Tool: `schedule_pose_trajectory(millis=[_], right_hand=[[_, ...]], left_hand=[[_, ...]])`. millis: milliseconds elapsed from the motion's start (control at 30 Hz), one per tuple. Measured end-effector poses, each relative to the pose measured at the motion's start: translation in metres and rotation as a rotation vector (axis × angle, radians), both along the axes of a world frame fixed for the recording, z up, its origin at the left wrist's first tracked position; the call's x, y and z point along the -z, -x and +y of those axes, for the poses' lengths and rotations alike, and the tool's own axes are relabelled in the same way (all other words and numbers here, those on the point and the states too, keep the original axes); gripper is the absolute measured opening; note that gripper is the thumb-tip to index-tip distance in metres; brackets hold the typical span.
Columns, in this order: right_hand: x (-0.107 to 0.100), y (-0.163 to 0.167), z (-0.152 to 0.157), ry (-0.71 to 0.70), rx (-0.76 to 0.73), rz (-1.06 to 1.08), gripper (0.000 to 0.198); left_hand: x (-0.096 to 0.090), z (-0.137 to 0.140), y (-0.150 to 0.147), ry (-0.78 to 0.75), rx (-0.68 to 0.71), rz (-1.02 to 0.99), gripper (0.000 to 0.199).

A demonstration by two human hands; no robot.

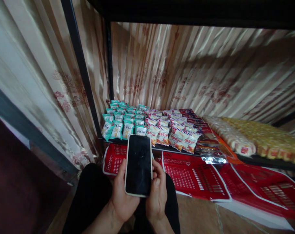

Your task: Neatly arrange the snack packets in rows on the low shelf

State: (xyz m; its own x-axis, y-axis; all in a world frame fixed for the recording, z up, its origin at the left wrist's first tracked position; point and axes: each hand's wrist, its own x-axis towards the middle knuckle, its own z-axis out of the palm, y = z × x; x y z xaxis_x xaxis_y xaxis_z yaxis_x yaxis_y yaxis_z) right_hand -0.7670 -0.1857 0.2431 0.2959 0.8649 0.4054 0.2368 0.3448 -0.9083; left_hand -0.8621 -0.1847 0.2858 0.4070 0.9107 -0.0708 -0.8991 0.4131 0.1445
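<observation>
A smartphone (138, 165) with a dark screen and a pale case is held upright in front of me, tilted toward my face. My left hand (124, 195) cradles its lower left side, with the thumb along the edge. On the other side, my right hand (157, 190) has its fingers curled at the lower right edge of the phone. Beyond the phone's top edge stand rows of teal snack bags (128, 128), with striped white-and-orange snack bags (176, 135) to their right.
A black-framed shelf (110, 65) backed by patterned curtains (162, 65) holds the snacks. Dark packets (208, 148) and wrapped rolls of food (242, 143) lie farther right. Red plastic baskets (193, 175) sit below the shelf, on the tiled floor (198, 214).
</observation>
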Motion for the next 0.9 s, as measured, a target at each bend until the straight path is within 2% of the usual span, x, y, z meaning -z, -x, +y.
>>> schedule_pose_trajectory(millis=[167,667,900], right_hand=[[0.001,0.005,-0.001,0.024,0.004,0.015,0.052],[0.006,0.009,-0.003,0.018,-0.039,0.046,0.046],[0.001,0.008,-0.002,-0.005,-0.002,-0.005,0.043]], left_hand=[[-0.001,-0.004,0.005,0.021,0.0,0.0,0.056],[0.001,-0.004,0.012,0.102,0.004,0.036,0.045],[0.004,-0.002,0.01,0.088,0.025,0.033,0.048]])
